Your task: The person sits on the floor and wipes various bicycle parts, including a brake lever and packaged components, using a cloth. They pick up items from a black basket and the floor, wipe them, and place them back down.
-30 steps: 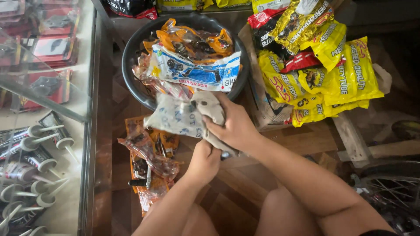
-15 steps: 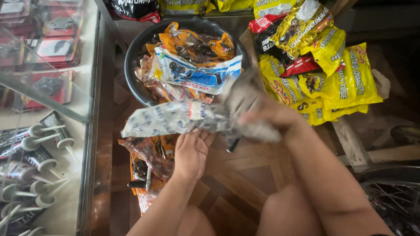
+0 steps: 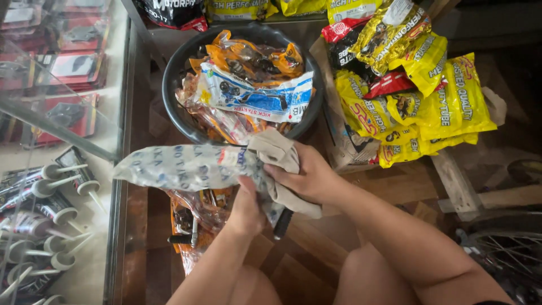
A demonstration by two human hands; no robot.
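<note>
Long clear printed packet [image 3: 180, 166] held crosswise at centre, orange and white-blue packets [image 3: 254, 85] in black basin, yellow bags [image 3: 435, 107] piled right, red blister packs [image 3: 73, 68] left.

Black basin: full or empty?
Full: the black basin is heaped above its rim with orange and white plastic packets.

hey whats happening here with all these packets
A person crouches over a wooden floor, holding a long, pale plastic packet level in front of them. The left hand grips it from below, while the right hand presses a beige cloth against its end. Just beyond is a black round tub piled with orange and white packets, with more orange packets on the floor underneath. Yellow bags are heaped to the right, and a glass display case stands on the left.
</note>
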